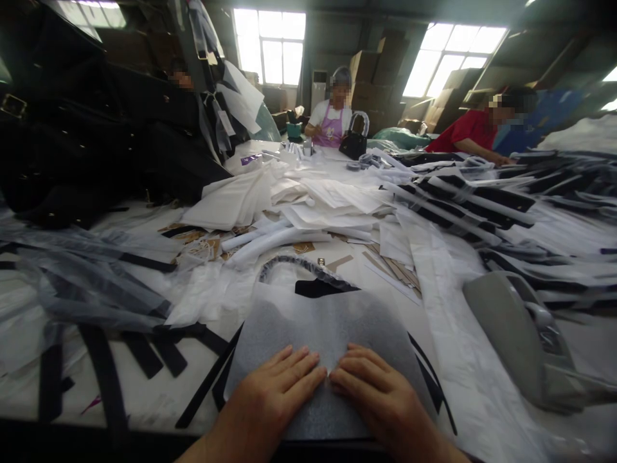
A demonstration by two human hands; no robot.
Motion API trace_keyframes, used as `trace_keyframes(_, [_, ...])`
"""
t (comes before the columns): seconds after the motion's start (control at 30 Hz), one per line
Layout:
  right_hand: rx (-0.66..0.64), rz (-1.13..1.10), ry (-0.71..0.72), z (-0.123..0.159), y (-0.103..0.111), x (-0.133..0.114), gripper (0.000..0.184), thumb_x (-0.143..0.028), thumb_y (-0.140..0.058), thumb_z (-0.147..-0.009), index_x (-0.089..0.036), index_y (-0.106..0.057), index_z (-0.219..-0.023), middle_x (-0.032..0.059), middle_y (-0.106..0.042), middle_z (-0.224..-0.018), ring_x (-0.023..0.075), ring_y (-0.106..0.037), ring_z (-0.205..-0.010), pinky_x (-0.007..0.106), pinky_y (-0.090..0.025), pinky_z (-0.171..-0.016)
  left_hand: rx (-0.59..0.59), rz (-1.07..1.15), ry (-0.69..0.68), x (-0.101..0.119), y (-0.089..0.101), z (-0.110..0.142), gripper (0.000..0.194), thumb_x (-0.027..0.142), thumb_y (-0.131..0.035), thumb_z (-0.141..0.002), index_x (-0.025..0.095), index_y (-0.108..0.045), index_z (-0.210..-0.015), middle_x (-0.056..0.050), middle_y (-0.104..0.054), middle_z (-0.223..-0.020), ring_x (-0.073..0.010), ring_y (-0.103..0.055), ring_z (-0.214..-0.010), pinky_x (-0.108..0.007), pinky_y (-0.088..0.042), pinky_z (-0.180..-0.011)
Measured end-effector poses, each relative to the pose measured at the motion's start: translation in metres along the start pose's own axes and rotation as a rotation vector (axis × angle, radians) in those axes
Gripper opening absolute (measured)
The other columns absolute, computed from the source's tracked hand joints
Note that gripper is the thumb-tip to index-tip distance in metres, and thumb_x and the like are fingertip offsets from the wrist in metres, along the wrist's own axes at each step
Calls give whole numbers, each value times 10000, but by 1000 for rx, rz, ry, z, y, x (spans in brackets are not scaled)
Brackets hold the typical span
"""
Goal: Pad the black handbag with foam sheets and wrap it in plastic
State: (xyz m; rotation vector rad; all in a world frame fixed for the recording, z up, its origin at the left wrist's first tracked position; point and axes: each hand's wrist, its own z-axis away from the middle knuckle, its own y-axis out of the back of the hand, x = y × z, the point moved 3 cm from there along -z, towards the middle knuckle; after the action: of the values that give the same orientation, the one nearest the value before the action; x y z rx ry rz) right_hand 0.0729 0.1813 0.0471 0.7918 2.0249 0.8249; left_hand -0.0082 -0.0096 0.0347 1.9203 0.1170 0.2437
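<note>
Fingers (301, 366) are stretched out, nearly straight and close together: left hand (277, 395) and right hand (380, 395) both lie palm down on the sheet (332, 325), and I see neither of them gripping anything. Between the fingertips I see a narrow gap. The sheet covers most of the bag (321, 288), at the bottom centre of the frame; dark corners come out on both sides, and the wrapped handle (296, 260) arches above it.

My first worry is creasing: if one hand pushes harder than the other, the sheet could wrinkle or move crooked on the bag. The bag also lies close to the near edge of the table (159, 402), so a strong pull toward the body could bring it over.

Farther out, loose black strips (108, 379) at lower left could catch under the bag if it is dragged there. The grey tool (506, 334) at right is apart from the right hand, but a wide elbow could perhaps knock it.
</note>
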Motion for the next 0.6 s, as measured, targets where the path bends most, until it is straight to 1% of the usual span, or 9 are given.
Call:
trace_keyframes(0.13, [-9,-21,60,2,0,2,201,-110,-527,-975,-181,-638,-1127,34,-693,-938,162,-654,-938,377,-519,-1039,32,-20,-28,0,-2,0,394,146,-389,-1007,185,-526,-1375,-49,-584,-1386,-188,-550,-1280,-369,-501,-1051])
trace_keyframes(0.23, [-38,-42,97,3,-2,3,206,-123,-506,-990,-194,-631,-1137,28,-705,-944,159,-657,-940,389,-506,-1055,53,-48,-53,0,0,-1,387,155,-363,-1013,180,-557,-1346,-45,-604,-1361,-187,-579,-1247,-351,-524,-1017])
trace_keyframes(0.27, [-21,-46,80,3,-2,3,204,-126,-507,-991,-197,-629,-1138,32,-707,-950,160,-658,-941,372,-523,-1028,53,-66,-59,-1,1,-2,395,155,-339,-1018,180,-562,-1343,-42,-610,-1353,-186,-590,-1235,-345,-533,-1003])
trace_keyframes(0.33, [46,-42,23,2,-1,6,204,-126,-511,-988,-197,-627,-1141,47,-705,-954,163,-662,-932,310,-571,-915,57,-113,-72,-1,3,-4,420,154,-288,-1027,182,-568,-1340,-34,-622,-1334,-184,-607,-1211,-335,-548,-975])
trace_keyframes(0.4, [85,-27,-21,1,-1,7,211,-125,-504,-989,-195,-630,-1143,54,-703,-940,161,-665,-908,265,-588,-817,65,-157,-83,0,4,-5,442,146,-257,-1032,190,-570,-1340,-23,-632,-1320,-177,-618,-1194,-323,-553,-962])
trace_keyframes(0.43, [86,-12,-30,1,-1,7,213,-129,-498,-991,-194,-634,-1141,53,-705,-934,160,-669,-898,269,-590,-825,67,-174,-90,0,4,-5,445,144,-252,-1032,193,-570,-1341,-18,-632,-1319,-172,-621,-1190,-314,-552,-961])
trace_keyframes(0.5, [58,57,-25,0,-1,6,217,-162,-513,-987,-186,-634,-1166,69,-720,-1000,180,-679,-952,338,-571,-945,69,-196,-98,1,3,-5,438,139,-268,-1029,193,-566,-1347,-12,-623,-1332,-172,-615,-1199,-302,-547,-969])
trace_keyframes(0.57, [-4,169,-1,-1,-2,4,274,-214,-559,-967,-173,-617,-1232,98,-714,-1149,227,-662,-1092,430,-509,-1061,61,-197,-99,1,1,-4,424,139,-304,-1021,188,-557,-1358,-10,-609,-1352,-179,-603,-1216,-300,-541,-981])
trace_keyframes(0.6, [-50,224,15,-1,-2,3,321,-236,-575,-956,-165,-603,-1268,107,-693,-1224,250,-635,-1165,463,-482,-1091,57,-195,-100,2,0,-4,417,143,-323,-1016,183,-554,-1360,-12,-607,-1356,-184,-600,-1221,-302,-541,-983])
